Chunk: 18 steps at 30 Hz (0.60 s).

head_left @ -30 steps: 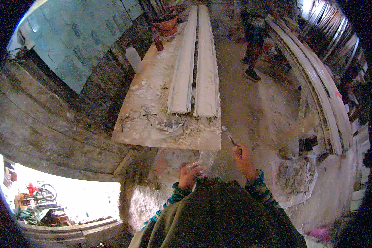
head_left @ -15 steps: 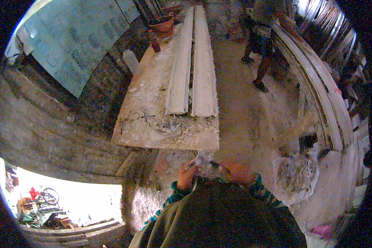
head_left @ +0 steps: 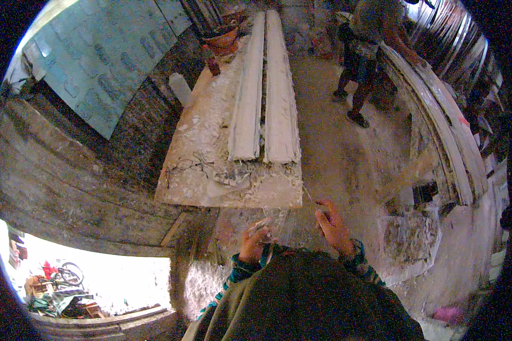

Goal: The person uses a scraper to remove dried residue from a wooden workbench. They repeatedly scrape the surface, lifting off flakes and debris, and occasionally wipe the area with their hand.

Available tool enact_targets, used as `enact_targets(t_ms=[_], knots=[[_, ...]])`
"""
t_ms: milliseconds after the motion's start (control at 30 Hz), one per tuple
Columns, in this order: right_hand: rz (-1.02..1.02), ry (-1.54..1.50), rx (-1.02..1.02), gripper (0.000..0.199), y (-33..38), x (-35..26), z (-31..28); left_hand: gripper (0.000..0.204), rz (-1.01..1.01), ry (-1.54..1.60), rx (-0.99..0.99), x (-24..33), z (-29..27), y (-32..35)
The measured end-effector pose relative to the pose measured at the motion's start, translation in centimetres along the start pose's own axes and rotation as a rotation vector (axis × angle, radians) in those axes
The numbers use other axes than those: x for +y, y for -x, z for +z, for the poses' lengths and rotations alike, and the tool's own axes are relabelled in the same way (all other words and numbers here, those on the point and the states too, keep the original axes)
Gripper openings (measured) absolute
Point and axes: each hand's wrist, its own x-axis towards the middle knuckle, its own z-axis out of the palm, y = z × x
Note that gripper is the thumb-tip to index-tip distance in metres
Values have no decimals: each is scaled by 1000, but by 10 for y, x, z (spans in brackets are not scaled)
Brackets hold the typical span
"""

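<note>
In front of my chest, below the near end of the bench, my left hand [head_left: 254, 243] is closed on a pale, wispy clump [head_left: 275, 218] that looks fibrous. What exactly it is stays blurred. My right hand [head_left: 335, 228] is raised to the right, thumb and forefinger forward. A thin pale strand [head_left: 308, 194] runs up from its fingertips; its kind is too fine to tell. Beyond my hands stands a long wooden bench [head_left: 230, 197] crusted with white plaster. Two long white mouldings, the left one [head_left: 247, 125] and the right one [head_left: 281, 125], lie side by side along it.
An orange basin [head_left: 222, 41], a dark red container [head_left: 213, 66] and a white container [head_left: 180, 89] stand along the bench's left side. At the right, a person [head_left: 364, 54] reaches toward more long mouldings [head_left: 432, 102]. A bright opening with a bicycle [head_left: 69, 274] lies at lower left.
My right hand has moved away from my left, to the right and slightly up. The left hand stays about where it was. The person at the right has an arm stretched further out over the mouldings.
</note>
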Motion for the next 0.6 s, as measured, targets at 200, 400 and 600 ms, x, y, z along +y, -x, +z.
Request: enact_targets(t_ms=[200,400,600], knots=[[-218,77,-29,33,13,-27,6,31,-12,67,14,-6,-20,-5],[-85,90,-92,33,16,-46,-1,34,-60,65,-70,14,-19,7],[-131,168,-44,32,8,-49,7,37,-67,112,-219,-9,-48,-8]])
